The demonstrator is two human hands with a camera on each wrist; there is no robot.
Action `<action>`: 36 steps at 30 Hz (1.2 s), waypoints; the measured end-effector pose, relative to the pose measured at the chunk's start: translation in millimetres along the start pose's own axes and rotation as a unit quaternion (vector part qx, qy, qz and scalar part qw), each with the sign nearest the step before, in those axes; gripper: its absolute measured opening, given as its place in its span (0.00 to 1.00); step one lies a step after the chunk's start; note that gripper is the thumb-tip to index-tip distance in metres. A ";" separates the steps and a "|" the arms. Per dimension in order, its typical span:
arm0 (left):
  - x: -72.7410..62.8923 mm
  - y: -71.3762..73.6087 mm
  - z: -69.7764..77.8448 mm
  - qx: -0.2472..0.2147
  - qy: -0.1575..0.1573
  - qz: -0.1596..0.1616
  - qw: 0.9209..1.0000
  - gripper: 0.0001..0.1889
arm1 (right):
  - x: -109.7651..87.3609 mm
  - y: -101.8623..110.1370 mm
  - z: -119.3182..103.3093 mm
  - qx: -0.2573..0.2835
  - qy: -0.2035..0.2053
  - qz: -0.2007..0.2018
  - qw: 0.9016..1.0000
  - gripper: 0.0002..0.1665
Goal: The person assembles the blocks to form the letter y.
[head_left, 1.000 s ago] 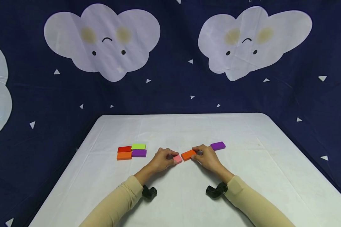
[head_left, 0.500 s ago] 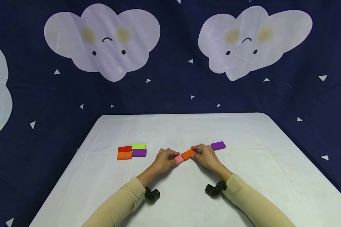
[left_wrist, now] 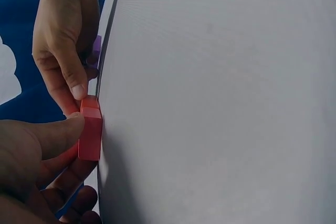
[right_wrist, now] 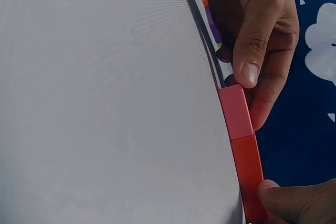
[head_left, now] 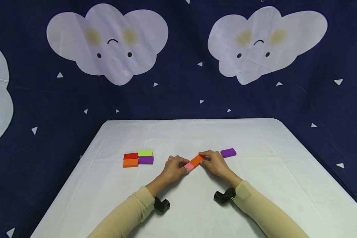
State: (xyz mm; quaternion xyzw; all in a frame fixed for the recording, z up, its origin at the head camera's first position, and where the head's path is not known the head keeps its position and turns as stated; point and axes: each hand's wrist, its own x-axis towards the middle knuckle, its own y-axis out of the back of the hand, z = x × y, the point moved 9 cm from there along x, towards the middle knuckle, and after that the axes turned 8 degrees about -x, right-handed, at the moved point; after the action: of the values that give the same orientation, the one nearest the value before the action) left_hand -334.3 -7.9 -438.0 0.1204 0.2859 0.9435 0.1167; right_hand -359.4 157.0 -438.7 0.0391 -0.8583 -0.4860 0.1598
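My left hand (head_left: 173,169) pinches a pink block (head_left: 189,166) between thumb and fingers at the middle of the white table. From the other side my right hand (head_left: 216,163) pinches an orange block (head_left: 197,160) the same way. The two blocks lie end to end in a slanted line, pink at the near left and orange at the far right. In the right wrist view the end of the pink block (right_wrist: 236,113) meets the end of the orange block (right_wrist: 248,177). A purple block (head_left: 228,152) lies just beyond my right hand.
At the left of the white table (head_left: 196,132), red (head_left: 131,156), lime green (head_left: 145,153), orange (head_left: 130,162) and purple (head_left: 146,160) blocks form a two-by-two group. A dark blue cloth (head_left: 184,96) with clouds hangs behind. Black curved devices (head_left: 162,205) sit at both wrists.
My left hand has moved the pink block right until it meets the orange block, closing the gap. The orange block has turned to a steeper slant in my right hand.
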 end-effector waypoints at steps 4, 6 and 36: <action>0.8 -0.3 1.3 0.007 0.001 0.006 1.000 0.17 | 1.5 0.2 0.0 -0.004 0.004 0.004 1.000 0.21; 1.1 -0.4 1.9 0.010 0.000 0.009 1.000 0.17 | 2.3 0.1 0.5 -0.005 0.003 0.004 1.000 0.20; 1.3 -0.1 10.5 0.043 -0.031 0.035 0.998 0.15 | 6.8 -0.8 0.5 -0.003 0.003 0.008 1.000 0.20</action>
State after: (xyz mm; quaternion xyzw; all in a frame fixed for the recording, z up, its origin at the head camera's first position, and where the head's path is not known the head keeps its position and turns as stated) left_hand -332.4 -2.1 -429.4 0.1648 0.3176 0.9297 0.0873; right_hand -366.1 155.4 -438.1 0.0328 -0.8566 -0.4871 0.1667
